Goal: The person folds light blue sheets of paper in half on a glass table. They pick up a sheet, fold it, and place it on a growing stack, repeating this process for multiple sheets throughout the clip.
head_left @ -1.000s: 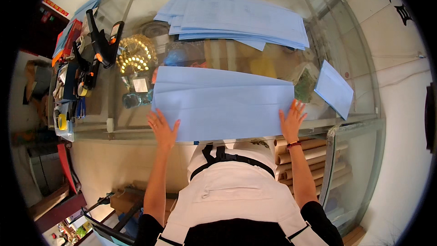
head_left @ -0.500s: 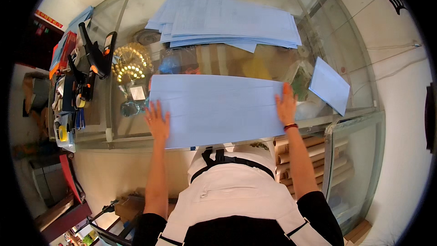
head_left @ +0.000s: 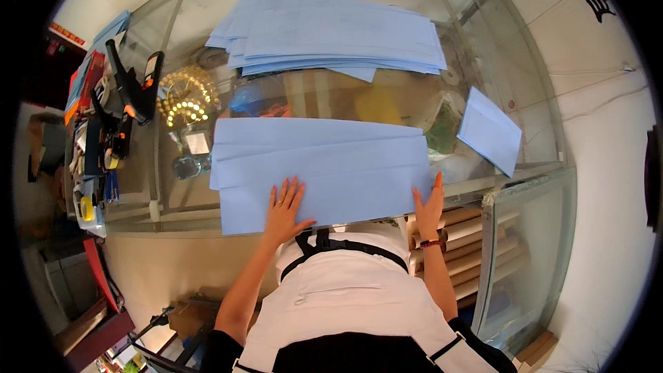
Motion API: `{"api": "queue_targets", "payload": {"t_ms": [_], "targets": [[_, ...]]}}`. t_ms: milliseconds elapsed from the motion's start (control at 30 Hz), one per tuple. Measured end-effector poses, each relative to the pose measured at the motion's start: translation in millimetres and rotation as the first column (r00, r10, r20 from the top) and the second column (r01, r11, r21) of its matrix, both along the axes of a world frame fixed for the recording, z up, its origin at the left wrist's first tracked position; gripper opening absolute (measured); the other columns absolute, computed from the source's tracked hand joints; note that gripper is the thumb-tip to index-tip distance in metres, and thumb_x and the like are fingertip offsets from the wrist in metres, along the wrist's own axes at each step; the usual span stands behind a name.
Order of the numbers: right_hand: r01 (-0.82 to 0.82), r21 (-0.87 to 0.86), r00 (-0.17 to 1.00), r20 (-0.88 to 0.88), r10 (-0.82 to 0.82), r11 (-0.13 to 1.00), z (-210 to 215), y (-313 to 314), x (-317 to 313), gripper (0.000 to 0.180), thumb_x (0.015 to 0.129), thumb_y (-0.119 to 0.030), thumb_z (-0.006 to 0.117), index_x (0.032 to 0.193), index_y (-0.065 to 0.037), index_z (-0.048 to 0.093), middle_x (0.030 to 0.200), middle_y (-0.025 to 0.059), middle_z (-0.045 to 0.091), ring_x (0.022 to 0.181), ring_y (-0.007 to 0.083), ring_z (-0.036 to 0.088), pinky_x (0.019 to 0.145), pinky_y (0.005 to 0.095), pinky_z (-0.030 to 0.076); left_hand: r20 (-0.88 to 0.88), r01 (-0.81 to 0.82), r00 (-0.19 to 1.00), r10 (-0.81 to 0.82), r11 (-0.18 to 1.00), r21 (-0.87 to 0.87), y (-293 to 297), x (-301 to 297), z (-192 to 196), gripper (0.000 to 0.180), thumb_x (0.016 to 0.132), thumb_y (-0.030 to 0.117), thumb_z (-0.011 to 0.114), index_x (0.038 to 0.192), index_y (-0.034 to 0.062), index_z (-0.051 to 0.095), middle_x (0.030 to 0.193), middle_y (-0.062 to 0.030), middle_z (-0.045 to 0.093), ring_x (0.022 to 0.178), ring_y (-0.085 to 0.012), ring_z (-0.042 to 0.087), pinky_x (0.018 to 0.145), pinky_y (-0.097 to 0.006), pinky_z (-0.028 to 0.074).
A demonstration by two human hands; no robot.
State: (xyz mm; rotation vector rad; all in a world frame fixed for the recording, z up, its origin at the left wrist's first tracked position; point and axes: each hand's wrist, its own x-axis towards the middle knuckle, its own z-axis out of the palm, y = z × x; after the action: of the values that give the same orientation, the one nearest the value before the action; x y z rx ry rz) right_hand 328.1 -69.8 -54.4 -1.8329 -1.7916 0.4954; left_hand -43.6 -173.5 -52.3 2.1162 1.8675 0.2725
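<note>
In front of me on the glass counter lie several long light-blue paper sheets (head_left: pixel 318 159). They overlap, with their left ends stepped. My left hand (head_left: pixel 284 213) rests flat on the top sheet by its near edge, fingers spread. At the right end of the sheets is my right hand (head_left: pixel 428 206), fingers stretched out and thumb apart, touching the edge. Neither hand grips anything. Farther back is a bigger, loosely fanned pile of similar blue sheets (head_left: pixel 338 34). A small stack of blue paper (head_left: pixel 490 132) lies to the right.
The glass counter (head_left: pixel 207 200) has metal framing. At its left stand a black barcode scanner (head_left: pixel 129 90), a tape roll (head_left: pixel 87 208) and blue pens (head_left: pixel 111 186). Gold ornaments (head_left: pixel 188 100) show through the glass. Below right are brown cardboard tubes (head_left: pixel 463 231) beside a glass door (head_left: pixel 528 249).
My left hand has moved from the sheets' left edge onto their near part. The right hand has come down toward me. The top sheet has slid nearer, spreading the sheets into steps.
</note>
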Motion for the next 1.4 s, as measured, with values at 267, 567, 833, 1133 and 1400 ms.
{"api": "queue_targets", "payload": {"t_ms": [267, 567, 833, 1133, 1400], "targets": [[0.195, -0.327, 0.745, -0.564, -0.356, 0.925, 1.8, 15.9, 42.7, 0.066, 0.078, -0.012, 0.077, 0.133, 0.003, 0.045, 0.105, 0.0083, 0.065, 0.080, 0.0140, 0.061, 0.073, 0.0258, 0.048, -0.031, 0.059, 0.998, -0.060, 0.998, -0.015, 11.0, 4.3, 10.0, 0.098, 0.074, 0.064, 0.064, 0.148, 0.0122, 0.028, 0.156, -0.0136, 0.017, 0.144, -0.0331, 0.014, 0.114, -0.056, 0.010], [0.027, -0.537, 0.366, -0.780, -0.508, 0.843, 19.0, 0.9, 40.4, 0.031, 0.075, -0.001, 0.076, 0.103, -0.003, 0.063, 0.089, 0.0016, 0.065, 0.070, 0.0088, 0.059, 0.056, 0.0213, 0.042, -0.016, 0.084, 0.996, -0.083, 0.996, 0.010, 17.5, 5.7, 4.9, 0.101, 0.073, 0.063, 0.066, 0.149, 0.0099, 0.025, 0.156, -0.0162, 0.015, 0.144, -0.0343, 0.013, 0.113, -0.057, 0.009], [-0.055, -0.448, -0.388, -0.814, -0.433, 0.892, 11.9, 32.3, 15.7, 0.043, 0.086, -0.007, 0.067, 0.125, -0.003, 0.050, 0.120, 0.0090, 0.058, 0.109, 0.0244, 0.055, 0.099, 0.0385, 0.045, 0.013, 0.270, 0.963, -0.270, 0.961, -0.052, 110.4, 76.4, 7.9, 0.130, 0.056, 0.076, 0.069, 0.152, 0.0088, 0.011, 0.157, -0.0181, 0.004, 0.145, -0.0392, 0.002, 0.113, -0.059, 0.004], [-0.011, -0.456, 0.161, -0.879, -0.448, 0.890, -13.6, 13.1, -50.3, 0.049, 0.082, 0.005, 0.064, 0.127, -0.003, 0.047, 0.125, 0.0091, 0.053, 0.113, 0.0214, 0.052, 0.098, 0.0361, 0.043, 0.006, 0.109, 0.994, -0.109, 0.992, -0.066, 154.1, 108.5, -1.9, 0.141, 0.044, 0.080, 0.071, 0.152, 0.0123, 0.010, 0.158, -0.0139, 0.003, 0.145, -0.0397, 0.000, 0.112, -0.062, 0.000], [-0.638, 0.088, 0.738, -0.212, 0.640, 0.765, 40.5, 3.0, -114.4, 0.069, 0.072, 0.003, 0.064, 0.136, -0.016, 0.049, 0.149, 0.0126, 0.034, 0.139, 0.0302, 0.028, 0.115, 0.0455, 0.022, 0.129, 0.099, 0.986, -0.103, 0.994, 0.042, 127.8, 85.0, 7.1, 0.117, 0.062, 0.067, 0.070, 0.150, 0.0117, 0.018, 0.155, -0.0134, 0.013, 0.141, -0.0384, 0.011, 0.112, -0.058, 0.010]]}}
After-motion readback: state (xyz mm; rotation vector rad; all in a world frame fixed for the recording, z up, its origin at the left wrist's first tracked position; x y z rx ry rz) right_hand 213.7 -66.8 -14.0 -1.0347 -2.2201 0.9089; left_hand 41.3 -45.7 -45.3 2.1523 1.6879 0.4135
